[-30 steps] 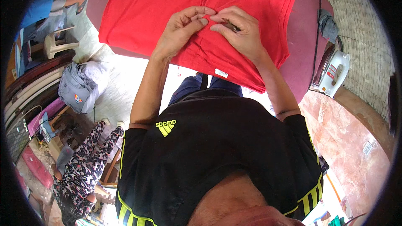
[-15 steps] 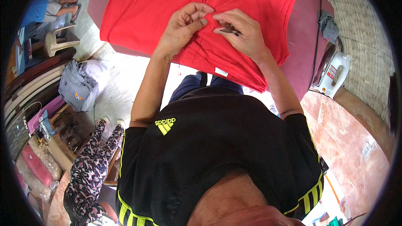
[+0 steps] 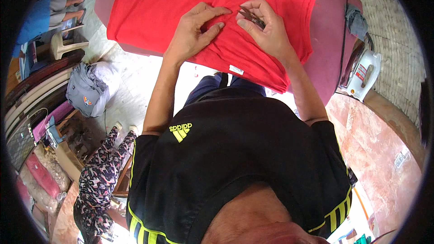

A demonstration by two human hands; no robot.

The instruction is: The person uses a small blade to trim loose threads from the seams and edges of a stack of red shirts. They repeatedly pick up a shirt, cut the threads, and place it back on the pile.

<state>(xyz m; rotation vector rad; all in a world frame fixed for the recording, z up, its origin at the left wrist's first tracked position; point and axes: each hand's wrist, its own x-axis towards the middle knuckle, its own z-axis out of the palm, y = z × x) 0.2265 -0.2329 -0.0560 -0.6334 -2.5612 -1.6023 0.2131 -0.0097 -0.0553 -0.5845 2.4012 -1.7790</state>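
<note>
A red cloth garment [image 3: 158, 9] with folds and white labels lies spread over the padded mauve board in front of me. My left hand [image 3: 192, 29] rests on it, index finger stretched out and thumb apart, with nothing visible between them. Beside it, to the right, my right hand [image 3: 266, 31] is closed round a pair of small dark thread snips [image 3: 252, 17]. Their pointed blades stick out past the fingertips toward the left, just above the garment's folds. Part of the snips is hidden by the palm.
A white iron [image 3: 362, 76] stands at the board's right end, near a grey cloth [image 3: 356, 21] and a dark cord. The mauve board [image 3: 327, 31] shows at the right. Left of me are a grey bag [image 3: 86, 91], a plastic chair [image 3: 63, 45] and two other people.
My right hand has turned so that the snips point up and left, with more of them showing. The left thumb and index finger have spread apart.
</note>
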